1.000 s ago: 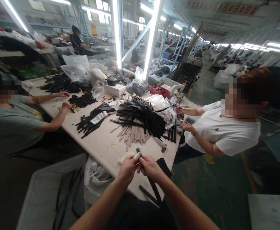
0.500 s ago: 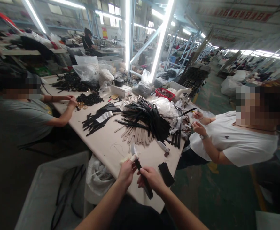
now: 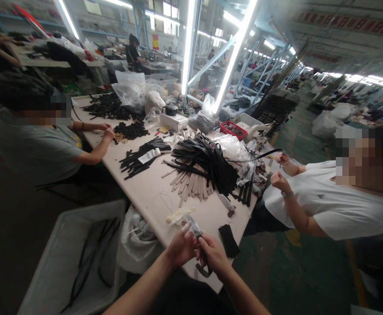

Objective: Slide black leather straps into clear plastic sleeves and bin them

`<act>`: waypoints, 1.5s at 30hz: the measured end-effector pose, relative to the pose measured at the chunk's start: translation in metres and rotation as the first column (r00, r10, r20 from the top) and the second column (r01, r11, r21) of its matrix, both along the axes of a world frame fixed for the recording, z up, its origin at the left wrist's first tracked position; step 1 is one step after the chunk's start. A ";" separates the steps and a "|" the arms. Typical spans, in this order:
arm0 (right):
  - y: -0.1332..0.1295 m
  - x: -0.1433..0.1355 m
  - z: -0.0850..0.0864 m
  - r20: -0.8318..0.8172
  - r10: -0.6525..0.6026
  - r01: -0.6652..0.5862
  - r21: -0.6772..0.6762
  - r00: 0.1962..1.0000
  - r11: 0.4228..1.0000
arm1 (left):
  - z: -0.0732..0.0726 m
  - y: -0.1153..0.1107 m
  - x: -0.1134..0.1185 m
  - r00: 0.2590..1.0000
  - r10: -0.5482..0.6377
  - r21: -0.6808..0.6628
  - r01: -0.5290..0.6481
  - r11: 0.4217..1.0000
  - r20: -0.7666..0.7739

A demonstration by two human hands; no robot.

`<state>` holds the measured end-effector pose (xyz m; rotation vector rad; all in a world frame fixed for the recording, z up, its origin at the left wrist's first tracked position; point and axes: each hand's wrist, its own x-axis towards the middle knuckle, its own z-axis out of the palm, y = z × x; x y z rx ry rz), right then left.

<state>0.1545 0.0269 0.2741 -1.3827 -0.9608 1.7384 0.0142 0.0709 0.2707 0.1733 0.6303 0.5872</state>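
Observation:
My left hand (image 3: 182,247) and my right hand (image 3: 214,253) are close together above the near corner of the table. Between them is a black strap (image 3: 204,272), its lower end curling below my right hand. A greyish, shiny strip (image 3: 193,224) rises from the fingers toward the table; whether it belongs to the strap I cannot tell. My right fingers are closed around the strap, and my left fingers pinch at its upper part. Something whitish shows at my left fingertips. A flat black piece (image 3: 228,240) lies to the right of my hands.
Black straps (image 3: 207,157) with pale-backed ones (image 3: 191,186) are heaped mid-table. A smaller strap bundle (image 3: 145,157) lies left. A red basket (image 3: 233,130) stands farther back. Co-workers sit left (image 3: 40,144) and right (image 3: 335,192). A grey bin (image 3: 55,253) stands at lower left.
The strap, straighter before, now bends into a curl below my right hand. My right hand has moved up along it, nearer the left. The whole view has shifted slightly.

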 end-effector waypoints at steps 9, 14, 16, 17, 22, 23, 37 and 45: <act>-0.005 0.010 0.011 -0.069 0.037 -0.039 -0.028 0.997 0.999 | 0.018 0.034 0.029 0.914 0.402 0.136 -0.393 0.909 -0.048; 0.004 0.004 0.018 0.013 -0.084 0.083 0.062 0.996 0.995 | 0.015 0.006 0.038 0.973 0.149 0.179 -0.118 0.977 -0.175; 0.002 0.005 0.017 -0.018 -0.058 0.058 0.038 0.998 0.998 | 0.011 0.004 0.036 0.977 0.123 0.166 -0.094 0.982 -0.176; 0.000 0.006 0.015 -0.040 -0.020 0.020 0.003 0.999 1.000 | 0.009 0.007 0.035 0.971 0.179 0.172 -0.151 0.973 -0.157; -0.006 0.007 -0.001 -0.010 0.013 -0.014 -0.086 1.000 0.996 | -0.006 0.008 0.039 0.920 0.368 0.164 -0.346 0.924 -0.137; -0.004 0.006 -0.004 0.007 -0.009 0.009 -0.080 1.000 0.997 | -0.011 0.001 0.042 0.936 0.313 0.132 -0.294 0.946 -0.158; -0.015 0.011 -0.009 0.056 -0.032 0.039 -0.133 0.998 0.990 | -0.013 0.010 0.050 0.881 0.410 -0.028 -0.428 0.903 -0.234; -0.028 0.020 0.019 0.057 0.013 -0.009 -0.055 0.998 0.998 | 0.028 0.011 0.046 0.855 0.488 0.247 -0.441 0.863 -0.176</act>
